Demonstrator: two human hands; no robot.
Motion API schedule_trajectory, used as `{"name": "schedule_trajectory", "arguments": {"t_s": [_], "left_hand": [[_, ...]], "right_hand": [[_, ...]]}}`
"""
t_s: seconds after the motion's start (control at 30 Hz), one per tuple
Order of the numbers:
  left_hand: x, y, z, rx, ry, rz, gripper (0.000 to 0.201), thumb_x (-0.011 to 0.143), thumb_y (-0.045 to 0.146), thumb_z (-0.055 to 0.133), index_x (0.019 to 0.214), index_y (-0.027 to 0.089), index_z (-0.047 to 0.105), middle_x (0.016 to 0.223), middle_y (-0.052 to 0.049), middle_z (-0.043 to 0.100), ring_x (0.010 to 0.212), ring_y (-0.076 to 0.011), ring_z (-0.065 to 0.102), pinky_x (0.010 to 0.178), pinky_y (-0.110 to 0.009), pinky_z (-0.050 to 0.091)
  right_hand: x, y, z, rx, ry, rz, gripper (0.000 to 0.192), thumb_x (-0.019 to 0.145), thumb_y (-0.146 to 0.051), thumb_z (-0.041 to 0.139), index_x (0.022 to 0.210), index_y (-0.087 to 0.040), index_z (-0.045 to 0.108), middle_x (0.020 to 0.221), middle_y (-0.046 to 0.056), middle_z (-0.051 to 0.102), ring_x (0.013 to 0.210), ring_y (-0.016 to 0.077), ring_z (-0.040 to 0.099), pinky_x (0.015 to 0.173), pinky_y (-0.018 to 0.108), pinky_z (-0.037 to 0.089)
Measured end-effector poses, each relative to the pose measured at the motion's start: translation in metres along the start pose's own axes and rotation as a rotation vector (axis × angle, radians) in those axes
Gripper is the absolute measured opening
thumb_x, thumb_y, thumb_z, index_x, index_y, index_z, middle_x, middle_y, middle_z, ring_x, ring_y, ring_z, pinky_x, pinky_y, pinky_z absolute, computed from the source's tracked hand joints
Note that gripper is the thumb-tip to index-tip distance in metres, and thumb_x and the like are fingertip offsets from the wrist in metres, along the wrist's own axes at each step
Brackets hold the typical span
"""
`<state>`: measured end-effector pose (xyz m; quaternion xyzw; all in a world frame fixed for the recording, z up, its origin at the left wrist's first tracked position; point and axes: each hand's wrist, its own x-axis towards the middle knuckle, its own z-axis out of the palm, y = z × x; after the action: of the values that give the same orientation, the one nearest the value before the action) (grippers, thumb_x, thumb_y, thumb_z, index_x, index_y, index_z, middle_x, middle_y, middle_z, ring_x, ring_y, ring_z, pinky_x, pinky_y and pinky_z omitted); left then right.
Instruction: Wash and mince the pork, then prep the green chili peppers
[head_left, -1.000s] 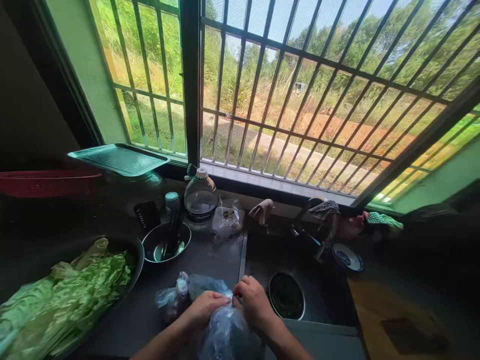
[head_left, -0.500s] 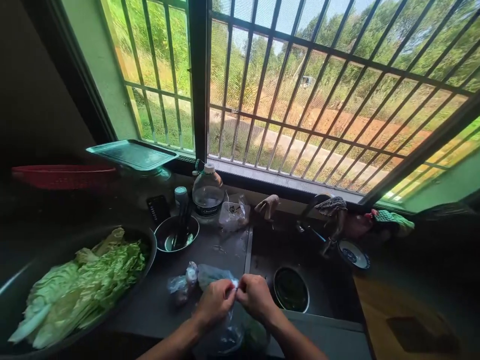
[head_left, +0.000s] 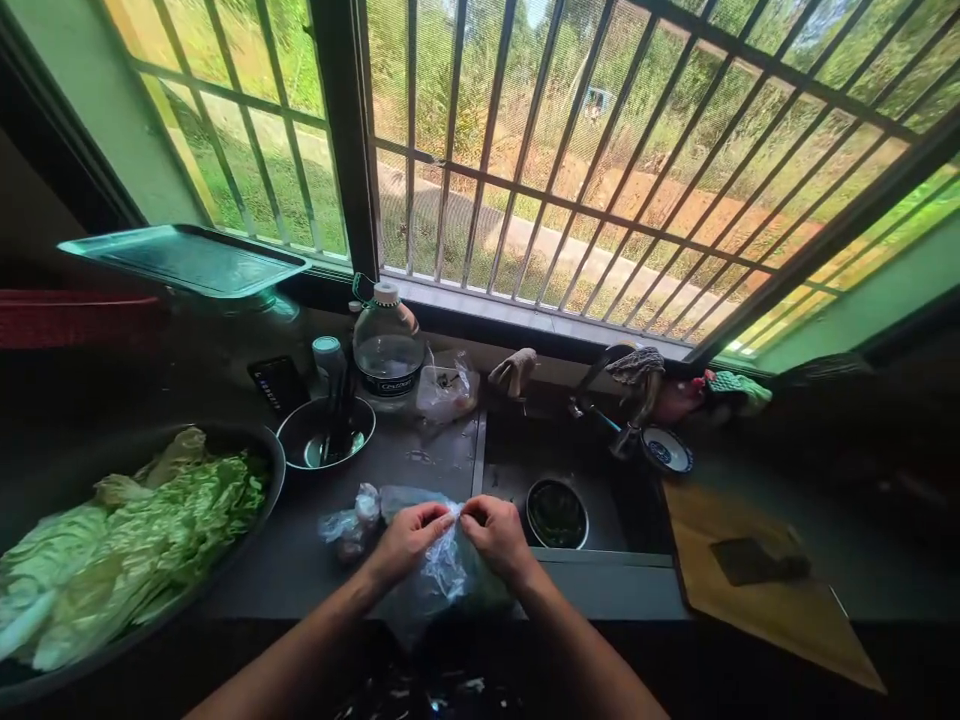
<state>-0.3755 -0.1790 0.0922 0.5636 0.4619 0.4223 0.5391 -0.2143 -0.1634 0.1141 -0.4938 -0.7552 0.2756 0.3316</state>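
Note:
A clear plastic bag (head_left: 448, 572) with something green inside sits at the counter's front edge. My left hand (head_left: 406, 540) and my right hand (head_left: 494, 535) both pinch its top, fingertips almost meeting above it. Just left of my left hand lies a smaller knotted plastic bag (head_left: 346, 524) with dark contents. To the right of my right hand, a round bowl (head_left: 556, 514) of dark greens rests in the sink (head_left: 510, 455).
A wide basin (head_left: 274, 470) of cabbage leaves fills the left. Behind are a metal bowl (head_left: 324, 437), a large bottle (head_left: 388, 352), a small bag (head_left: 446, 391), a tap (head_left: 600, 375) and a saucer (head_left: 664, 450). A wooden cutting board (head_left: 772, 590) with a cleaver (head_left: 757, 561) lies right.
The view tilted down and pulled back, showing the cutting board and cleaver. My hands went from pressing on the bag to pinching and pulling its top between the fingertips.

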Motion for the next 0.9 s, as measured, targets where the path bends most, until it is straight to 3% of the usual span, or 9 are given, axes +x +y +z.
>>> {"name": "schedule_trajectory", "arguments": {"t_s": [0.4, 0.63, 0.9], "left_hand": [[-0.001, 0.006, 0.004, 0.436, 0.069, 0.105, 0.031, 0.081, 0.04, 0.043, 0.074, 0.015, 0.059, 0.067, -0.001, 0.056, 0.063, -0.0142, 0.049, 0.059, -0.025, 0.036], [-0.001, 0.006, 0.008, 0.701, 0.075, 0.166, 0.02, 0.08, 0.026, 0.039, 0.069, 0.017, 0.052, 0.069, -0.003, 0.056, 0.065, -0.0157, 0.05, 0.06, -0.026, 0.034], [-0.004, 0.0, 0.01, 0.743, 0.099, 0.212, 0.021, 0.083, 0.025, 0.038, 0.07, 0.017, 0.053, 0.071, -0.004, 0.057, 0.067, -0.0169, 0.052, 0.062, -0.027, 0.035]], "right_hand": [[0.009, 0.001, -0.004, -0.379, -0.187, -0.109, 0.015, 0.076, -0.015, 0.052, 0.079, -0.019, 0.067, 0.074, 0.001, 0.068, 0.069, 0.012, 0.06, 0.063, 0.018, 0.039], [0.007, 0.0, 0.003, -0.695, -0.144, -0.185, 0.014, 0.077, -0.018, 0.048, 0.076, -0.017, 0.062, 0.075, 0.005, 0.066, 0.065, 0.014, 0.058, 0.056, 0.021, 0.034], [0.004, 0.009, 0.008, -0.637, -0.142, -0.195, 0.013, 0.076, -0.015, 0.048, 0.074, -0.017, 0.061, 0.073, 0.003, 0.066, 0.064, 0.0121, 0.057, 0.058, 0.02, 0.033]]}}
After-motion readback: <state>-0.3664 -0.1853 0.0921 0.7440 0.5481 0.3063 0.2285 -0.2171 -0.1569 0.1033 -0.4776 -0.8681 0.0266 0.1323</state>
